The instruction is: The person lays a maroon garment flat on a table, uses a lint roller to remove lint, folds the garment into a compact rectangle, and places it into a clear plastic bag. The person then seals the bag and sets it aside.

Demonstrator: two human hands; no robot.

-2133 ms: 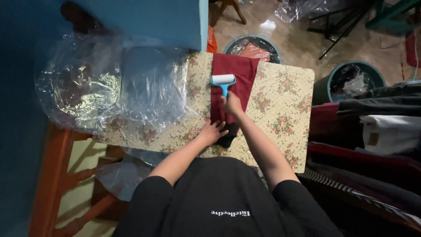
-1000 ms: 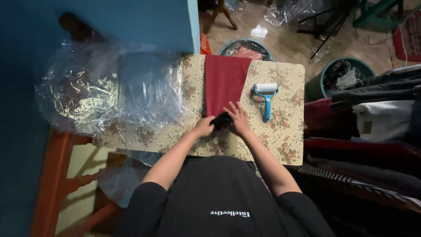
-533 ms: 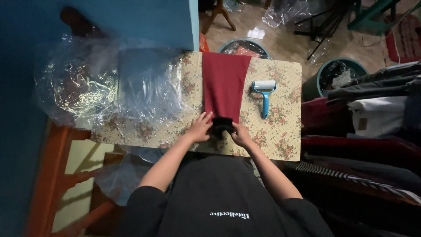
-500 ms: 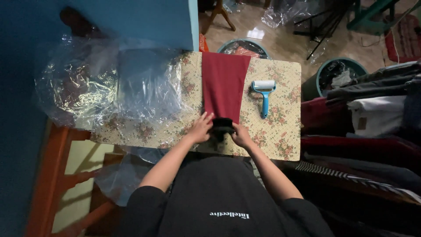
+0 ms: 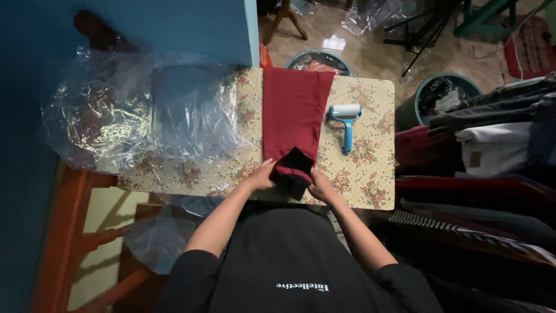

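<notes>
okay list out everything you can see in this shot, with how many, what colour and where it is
Garment: one, dark red with a black cuff, lying lengthwise on the table.
Lint roller: one, light blue handle, white roll, on the table right of the garment.
Table: one, cream floral cover, centre.
Plastic bags: a clear heap, count unclear, on the table's left end.
Tubs: two, teal rims, on the floor beyond the table.
Folded clothes: a stack, dark, white and red, at right.
Wooden frame: one, orange-red, lower left.
Left hand: one, bare, gripping the black cuff's left side.
Right hand: one, bare, gripping the cuff's right side.
</notes>
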